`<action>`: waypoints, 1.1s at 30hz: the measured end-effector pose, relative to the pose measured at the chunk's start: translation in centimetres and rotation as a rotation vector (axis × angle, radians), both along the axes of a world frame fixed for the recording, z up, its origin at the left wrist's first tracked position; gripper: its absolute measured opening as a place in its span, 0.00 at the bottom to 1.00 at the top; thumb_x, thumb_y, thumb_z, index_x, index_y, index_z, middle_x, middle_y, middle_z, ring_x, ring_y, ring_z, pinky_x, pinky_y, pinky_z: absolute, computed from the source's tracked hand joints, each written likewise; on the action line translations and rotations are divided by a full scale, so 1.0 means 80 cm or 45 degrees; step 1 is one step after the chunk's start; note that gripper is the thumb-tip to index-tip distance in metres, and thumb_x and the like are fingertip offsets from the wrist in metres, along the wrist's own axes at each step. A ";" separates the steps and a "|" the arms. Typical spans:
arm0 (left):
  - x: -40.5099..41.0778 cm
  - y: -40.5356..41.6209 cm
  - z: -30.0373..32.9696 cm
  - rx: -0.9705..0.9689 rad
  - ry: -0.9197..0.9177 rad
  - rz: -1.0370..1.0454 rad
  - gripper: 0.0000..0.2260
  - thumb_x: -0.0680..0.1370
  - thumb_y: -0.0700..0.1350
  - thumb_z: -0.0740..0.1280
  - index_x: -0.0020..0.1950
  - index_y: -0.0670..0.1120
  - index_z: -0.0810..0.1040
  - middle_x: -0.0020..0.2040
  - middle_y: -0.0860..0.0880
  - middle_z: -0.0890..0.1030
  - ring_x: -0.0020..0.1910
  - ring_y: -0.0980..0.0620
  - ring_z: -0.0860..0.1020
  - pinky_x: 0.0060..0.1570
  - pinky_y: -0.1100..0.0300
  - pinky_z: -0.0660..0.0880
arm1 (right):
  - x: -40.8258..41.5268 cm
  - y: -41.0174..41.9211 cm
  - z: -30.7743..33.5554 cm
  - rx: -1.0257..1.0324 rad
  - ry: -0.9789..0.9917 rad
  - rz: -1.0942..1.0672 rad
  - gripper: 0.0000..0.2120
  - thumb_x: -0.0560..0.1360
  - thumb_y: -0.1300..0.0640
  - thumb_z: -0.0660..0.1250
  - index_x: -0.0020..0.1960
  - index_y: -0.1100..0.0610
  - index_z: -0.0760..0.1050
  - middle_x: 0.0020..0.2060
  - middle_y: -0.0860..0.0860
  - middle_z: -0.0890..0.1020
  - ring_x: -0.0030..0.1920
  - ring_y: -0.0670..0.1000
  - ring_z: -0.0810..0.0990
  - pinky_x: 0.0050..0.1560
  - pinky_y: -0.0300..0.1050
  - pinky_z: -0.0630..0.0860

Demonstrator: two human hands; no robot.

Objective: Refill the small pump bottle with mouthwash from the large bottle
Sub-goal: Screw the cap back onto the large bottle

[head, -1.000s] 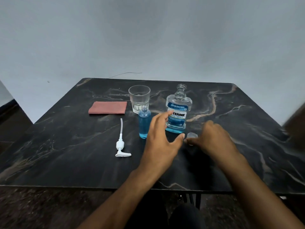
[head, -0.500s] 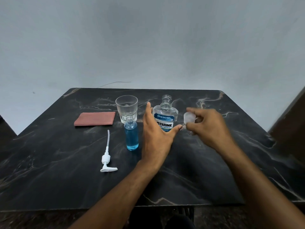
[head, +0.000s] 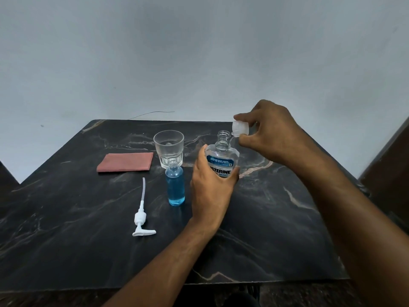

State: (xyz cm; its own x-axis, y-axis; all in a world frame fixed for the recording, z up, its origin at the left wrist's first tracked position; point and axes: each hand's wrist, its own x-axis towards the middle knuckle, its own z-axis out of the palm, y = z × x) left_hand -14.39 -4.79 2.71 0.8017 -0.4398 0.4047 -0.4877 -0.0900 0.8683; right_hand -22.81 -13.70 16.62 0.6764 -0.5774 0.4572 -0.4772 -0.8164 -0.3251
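- On the dark marble table (head: 276, 229) we've got the large bottle (head: 222, 160) standing upright toward the far middle, mouth uncovered; our left hand (head: 210, 191) wraps around its lower body, so we can't see how much liquid is left in it.
- Our right hand (head: 272, 131) pinches the clear cap (head: 240, 128) just above and right of that neck.
- Just left of it, the small pump bottle (head: 175, 187) stands with its top off, blue mouthwash nearly up to the shoulder.
- Behind that there's a glass (head: 169, 149), looks empty.
- White pump head (head: 141, 216) lies flat, near left; a reddish cloth (head: 125, 162) sits far left.
- Near and right parts of the tabletop are bare apart from our arms.
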 end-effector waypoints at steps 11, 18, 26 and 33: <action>0.001 0.005 -0.002 -0.057 -0.010 -0.026 0.41 0.69 0.56 0.81 0.77 0.51 0.66 0.68 0.53 0.78 0.65 0.56 0.77 0.63 0.64 0.76 | 0.014 -0.003 0.020 0.155 0.085 0.237 0.14 0.71 0.54 0.77 0.56 0.49 0.83 0.48 0.45 0.81 0.46 0.46 0.80 0.48 0.43 0.77; 0.003 0.006 -0.004 -0.071 -0.002 -0.046 0.41 0.69 0.56 0.81 0.77 0.51 0.67 0.67 0.53 0.79 0.65 0.56 0.78 0.62 0.60 0.78 | 0.019 -0.009 0.020 0.308 0.210 0.391 0.14 0.75 0.60 0.73 0.60 0.53 0.83 0.51 0.46 0.81 0.47 0.47 0.82 0.44 0.43 0.82; 0.004 0.005 -0.006 -0.073 0.019 -0.050 0.43 0.69 0.58 0.80 0.79 0.50 0.65 0.69 0.52 0.77 0.68 0.56 0.76 0.65 0.60 0.77 | 0.033 -0.002 0.009 0.079 0.220 0.039 0.27 0.62 0.30 0.73 0.39 0.54 0.78 0.34 0.47 0.81 0.35 0.43 0.78 0.31 0.42 0.69; 0.005 0.004 -0.007 -0.083 0.003 -0.049 0.42 0.69 0.57 0.81 0.78 0.52 0.66 0.69 0.53 0.78 0.67 0.56 0.77 0.64 0.63 0.76 | 0.017 -0.004 0.013 0.506 0.117 0.392 0.23 0.67 0.46 0.79 0.60 0.47 0.79 0.55 0.43 0.82 0.52 0.44 0.82 0.50 0.42 0.81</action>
State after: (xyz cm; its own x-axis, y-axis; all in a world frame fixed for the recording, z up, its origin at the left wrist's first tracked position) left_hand -14.01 -4.45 2.15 0.7856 -0.4432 0.4317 -0.4878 -0.0144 0.8729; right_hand -21.45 -14.01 17.64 0.8697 -0.4621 0.1734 -0.2749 -0.7453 -0.6074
